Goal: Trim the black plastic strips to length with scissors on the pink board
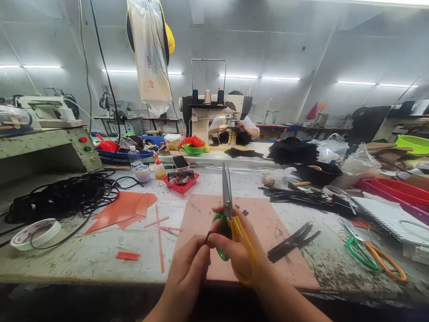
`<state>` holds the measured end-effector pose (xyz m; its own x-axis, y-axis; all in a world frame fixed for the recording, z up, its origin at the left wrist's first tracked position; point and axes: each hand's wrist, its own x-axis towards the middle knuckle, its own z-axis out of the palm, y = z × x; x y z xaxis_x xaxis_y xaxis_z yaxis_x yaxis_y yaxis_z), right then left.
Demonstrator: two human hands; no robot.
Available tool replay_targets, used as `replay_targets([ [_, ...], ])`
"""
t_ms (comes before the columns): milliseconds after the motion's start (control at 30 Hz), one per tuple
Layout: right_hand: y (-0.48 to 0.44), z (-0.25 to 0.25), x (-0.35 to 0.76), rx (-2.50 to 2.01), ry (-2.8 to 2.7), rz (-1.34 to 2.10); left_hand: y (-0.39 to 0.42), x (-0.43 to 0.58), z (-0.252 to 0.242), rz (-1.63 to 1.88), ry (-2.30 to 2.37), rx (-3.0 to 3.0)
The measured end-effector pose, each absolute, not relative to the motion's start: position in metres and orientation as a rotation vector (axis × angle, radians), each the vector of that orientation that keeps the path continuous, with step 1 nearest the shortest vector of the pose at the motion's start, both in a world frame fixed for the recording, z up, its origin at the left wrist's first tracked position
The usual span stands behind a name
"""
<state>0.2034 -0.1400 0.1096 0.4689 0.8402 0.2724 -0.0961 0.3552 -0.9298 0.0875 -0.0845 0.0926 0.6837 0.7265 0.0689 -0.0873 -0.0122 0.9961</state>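
Note:
My right hand [236, 250] is closed round a pair of scissors [228, 192] with one yellow and one green handle, the blades pointing up and away. Its thumb also meets the fingers of my left hand [191, 264] at a small dark strip [207, 237]. My left hand pinches that strip; most of it is hidden by the fingers. Both hands are above a pinkish sheet [197, 214] at the table's front. A few short black pieces [243, 211] lie on the sheet beyond my right hand. Black strips [291, 243] rest on it to the right.
On the left are coiled black cord [67, 201], a tape roll [35, 235] and orange sheets [124, 208]. A red tray [181, 185] holding a phone stands behind. Another pair of scissors [372, 257] lies at right. A person [250, 127] works at a sewing machine [201, 120].

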Motion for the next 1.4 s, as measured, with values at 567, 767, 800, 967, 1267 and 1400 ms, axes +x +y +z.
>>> replay_targets([
  [567, -0.142, 0.107, 0.205, -1.132, -0.978, 0.635, -0.084, 0.088, 0.086, 0.753, 0.66, 1.623],
  [767, -0.14, 0.109, 0.205, -1.129, -0.943, 0.654, -0.084, 0.087, 0.087, 0.751, 0.631, 1.607],
  [800, -0.14, 0.109, 0.204, -1.128, -0.943, 0.655, -0.083, 0.087, 0.086, 0.758, 0.633, 1.613],
  [967, -0.14, 0.109, 0.201, -1.115, -0.986, 0.634, -0.082, 0.088, 0.085, 0.745, 0.638, 1.656],
  [1267, -0.14, 0.139, 0.263, -1.146, -0.942, 0.114, -0.071, 0.067, 0.06, 0.417, 0.617, 1.664],
  [1400, -0.141, 0.149, 0.289, -1.205, -0.893, -0.011, -0.064, 0.055, 0.049, 0.316, 0.618, 1.469],
])
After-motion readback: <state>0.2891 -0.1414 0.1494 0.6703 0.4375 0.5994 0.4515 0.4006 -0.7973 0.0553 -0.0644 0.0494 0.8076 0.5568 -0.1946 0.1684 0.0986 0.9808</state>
